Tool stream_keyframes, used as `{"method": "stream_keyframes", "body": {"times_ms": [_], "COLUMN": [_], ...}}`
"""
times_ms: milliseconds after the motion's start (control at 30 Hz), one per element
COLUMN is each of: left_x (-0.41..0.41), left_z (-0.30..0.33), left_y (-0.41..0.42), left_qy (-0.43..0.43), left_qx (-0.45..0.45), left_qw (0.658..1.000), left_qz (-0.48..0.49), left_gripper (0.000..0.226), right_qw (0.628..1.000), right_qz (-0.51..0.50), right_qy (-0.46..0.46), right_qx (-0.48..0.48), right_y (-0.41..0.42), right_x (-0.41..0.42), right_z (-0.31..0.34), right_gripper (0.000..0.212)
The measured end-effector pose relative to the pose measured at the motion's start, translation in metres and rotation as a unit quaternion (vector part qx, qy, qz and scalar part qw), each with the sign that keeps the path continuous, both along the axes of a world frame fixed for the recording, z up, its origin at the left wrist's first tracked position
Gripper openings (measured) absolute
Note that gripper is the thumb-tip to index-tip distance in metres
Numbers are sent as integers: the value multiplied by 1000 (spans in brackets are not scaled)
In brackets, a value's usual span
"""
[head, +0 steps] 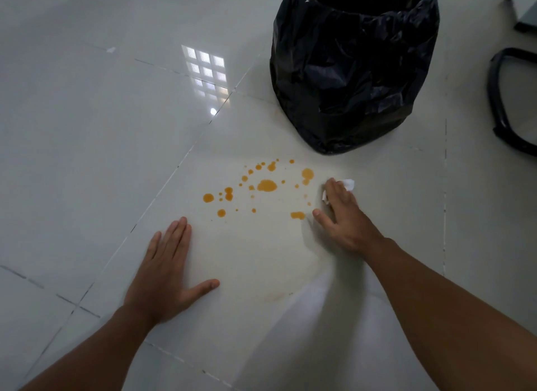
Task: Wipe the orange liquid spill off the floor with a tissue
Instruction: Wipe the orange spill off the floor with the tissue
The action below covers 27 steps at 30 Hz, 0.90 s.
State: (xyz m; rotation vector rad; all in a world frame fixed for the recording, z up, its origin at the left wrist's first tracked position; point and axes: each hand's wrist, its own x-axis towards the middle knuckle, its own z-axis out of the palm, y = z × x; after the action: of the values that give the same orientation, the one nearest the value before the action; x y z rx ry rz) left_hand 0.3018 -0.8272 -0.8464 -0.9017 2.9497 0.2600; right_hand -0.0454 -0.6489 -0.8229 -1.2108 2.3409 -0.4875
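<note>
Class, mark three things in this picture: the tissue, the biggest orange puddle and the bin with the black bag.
tissue (348,184): head view, white corner showing past the right hand's fingers.
biggest orange puddle (266,185): head view, its middle.
bin (353,79): head view, bag-covered front wall.

Orange spill (266,185) droplets; white tissue (348,184); glossy pale-grey floor (87,158); black bin bag (354,70).
</note>
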Motion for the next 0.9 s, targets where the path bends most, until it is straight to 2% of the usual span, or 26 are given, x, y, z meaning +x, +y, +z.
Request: {"method": "stream_keyframes", "body": {"times_ms": [167,300,467,667,900], "left_x": [-1,0,1,2,4], "left_z": [2,2,4,5,6], "left_y": [1,2,0,0,-1], "left_qy": [5,-3,-13,-25,-34], "left_qx": [2,4,13,16,22], "left_qw": [1000,1000,1000,1000,999], "left_qz": [-1,3,0,-3,-22], "left_gripper": [116,118,125,131,140], "right_qw": [998,999,998,987,964], "right_qz": [56,-10,-27,128,234], "right_qy": [3,13,42,95,127], "right_qx": [-16,-43,37,33,29], "right_y": [-10,-1,-21,-35,-22], "right_x": [33,33,35,67,108], "right_z": [-5,-8,-10,-7,-7], "right_gripper": [77,68,65,61,65]}}
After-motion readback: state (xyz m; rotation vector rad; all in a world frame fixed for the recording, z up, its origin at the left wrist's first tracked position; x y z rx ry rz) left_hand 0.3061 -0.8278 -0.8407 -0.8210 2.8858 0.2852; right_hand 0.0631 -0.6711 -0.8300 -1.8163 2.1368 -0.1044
